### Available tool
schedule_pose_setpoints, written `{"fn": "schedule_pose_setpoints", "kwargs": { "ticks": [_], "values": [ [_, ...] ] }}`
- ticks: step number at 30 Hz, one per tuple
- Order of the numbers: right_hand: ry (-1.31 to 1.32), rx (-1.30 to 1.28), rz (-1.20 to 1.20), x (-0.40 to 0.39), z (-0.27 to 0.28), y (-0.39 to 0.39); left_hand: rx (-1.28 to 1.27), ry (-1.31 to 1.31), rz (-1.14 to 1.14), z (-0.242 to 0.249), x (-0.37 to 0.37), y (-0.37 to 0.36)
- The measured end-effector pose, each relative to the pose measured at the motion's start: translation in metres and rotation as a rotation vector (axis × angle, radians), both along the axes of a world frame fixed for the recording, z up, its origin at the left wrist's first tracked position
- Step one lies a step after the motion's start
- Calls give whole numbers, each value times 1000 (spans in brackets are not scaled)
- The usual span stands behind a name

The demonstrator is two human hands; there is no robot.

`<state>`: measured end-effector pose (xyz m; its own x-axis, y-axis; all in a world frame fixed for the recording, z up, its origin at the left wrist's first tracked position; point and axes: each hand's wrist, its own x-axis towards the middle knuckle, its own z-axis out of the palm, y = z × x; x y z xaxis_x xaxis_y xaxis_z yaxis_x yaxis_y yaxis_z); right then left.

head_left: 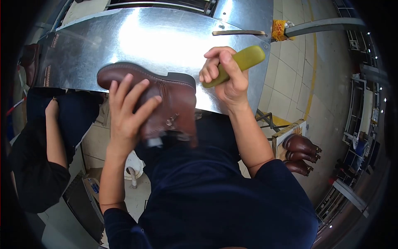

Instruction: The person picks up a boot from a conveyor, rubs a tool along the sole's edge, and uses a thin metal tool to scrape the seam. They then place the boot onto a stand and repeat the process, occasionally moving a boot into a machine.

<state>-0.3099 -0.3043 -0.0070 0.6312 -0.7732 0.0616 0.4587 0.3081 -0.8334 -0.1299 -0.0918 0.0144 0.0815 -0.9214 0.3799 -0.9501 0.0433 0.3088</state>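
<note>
A brown leather boot (176, 97) lies on its side at the table's front edge. Its dark sole and heel face away from me, and its toe points left. My left hand (128, 112) grips the boot by the upper, with the fingers laid across its side and the thumb out of sight. A small buckle or strap shows near the boot's opening, which is blurred. In my right hand (228, 76), to the right of the heel, is an olive-green oblong block (248, 58) with rounded ends. The block is raised over the table and apart from the boot.
The shiny metal table (166, 37) carries a thin dark strip (238, 32) at its far right. Several brown boots (299, 143) stand on a rack at my right. Another person's arm (54, 133) is at the left, near another brown boot (30, 62).
</note>
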Motion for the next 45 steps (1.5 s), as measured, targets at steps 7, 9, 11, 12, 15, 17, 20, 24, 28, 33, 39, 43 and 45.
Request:
{"fn": "schedule_pose_setpoints", "kwargs": {
  "ticks": [7, 9, 11, 12, 15, 17, 20, 24, 28, 33, 39, 43, 45],
  "values": [
    [-80, 183, 47, -10, 0, 5, 127, 276, 119, 5, 3, -4],
    [-78, 223, 55, 0, 1, 12, 111, 308, 121, 3, -1, -2],
    [-54, 216, 103, 7, -3, 11, 114, 322, 123, -6, -1, 5],
    [-42, 211, 131, 13, -5, 10, 104, 332, 118, -10, -1, 8],
    [50, 232, 132, 32, 8, 10, 75, 348, 115, -20, 0, 15],
    [115, 193, 157, 48, 15, 9, 73, 389, 113, -23, -1, 17],
    [240, 129, 188, 73, 23, 12, 57, 437, 92, -25, 1, 16],
    [272, 96, 242, 108, 18, 18, 10, 459, 66, -27, 4, 15],
    [296, -14, 199, 139, 11, 28, 45, 466, 78, -16, 2, 19],
    [409, -460, -127, 133, -33, 5, -12, 284, 149, -9, 0, 15],
    [271, -12, 14, 111, -72, -82, -301, -101, 180, -13, -18, 9],
    [214, -63, 166, 112, -52, -52, -44, 173, 112, -6, -21, 5],
    [157, -60, 233, 109, -68, -64, -20, 268, 99, -9, -24, 11]
  ]
}}
